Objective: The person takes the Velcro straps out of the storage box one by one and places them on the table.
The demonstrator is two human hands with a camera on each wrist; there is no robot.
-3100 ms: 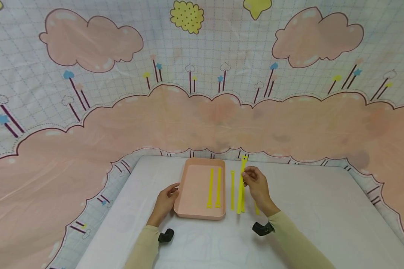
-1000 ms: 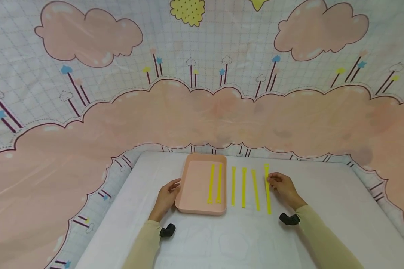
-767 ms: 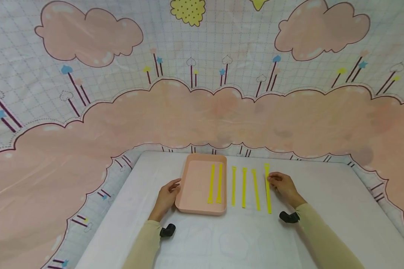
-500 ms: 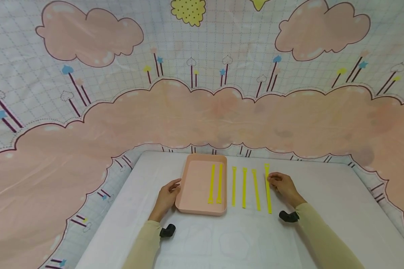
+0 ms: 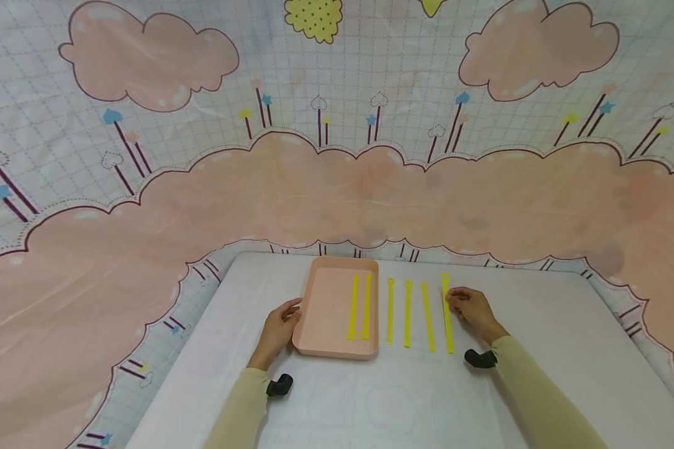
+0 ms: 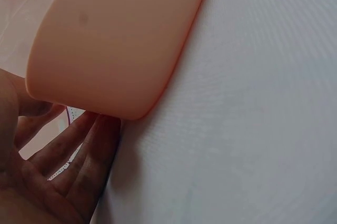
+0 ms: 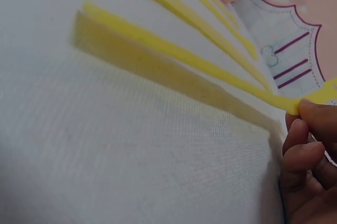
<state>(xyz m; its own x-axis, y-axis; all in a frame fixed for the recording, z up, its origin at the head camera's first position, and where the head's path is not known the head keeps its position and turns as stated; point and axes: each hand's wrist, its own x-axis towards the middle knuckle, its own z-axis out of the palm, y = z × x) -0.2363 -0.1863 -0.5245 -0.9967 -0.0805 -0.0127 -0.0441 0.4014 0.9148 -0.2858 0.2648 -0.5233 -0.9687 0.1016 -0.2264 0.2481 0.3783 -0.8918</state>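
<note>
My right hand [image 5: 474, 312] pinches a long, flat yellow strip [image 5: 447, 318] with a widened far end, at the right end of a row of similar strips. In the right wrist view the held strip [image 7: 184, 60] tilts slightly off the white table, its shadow beneath. Thumb and fingertips grip it near the widened end. My left hand [image 5: 278, 330] touches the outer left wall of a shallow pink tray [image 5: 320, 312], its fingers fairly straight. In the left wrist view the fingertips meet the tray's outer wall [image 6: 105, 71]. Two yellow strips [image 5: 359, 308] lie in the tray's right half.
Three yellow strips [image 5: 407, 315] lie roughly parallel on the white table [image 5: 337, 405], between the tray and my right hand. A patterned cloth [image 5: 337, 199] hangs behind and beside the table. Black wrist cameras [image 5: 279, 385] sit at both sleeves.
Over three seconds my right hand has moved right, from above the middle strips to the row's right end, holding a strip. Lately that strip's near end has dipped slightly. My left hand stays put.
</note>
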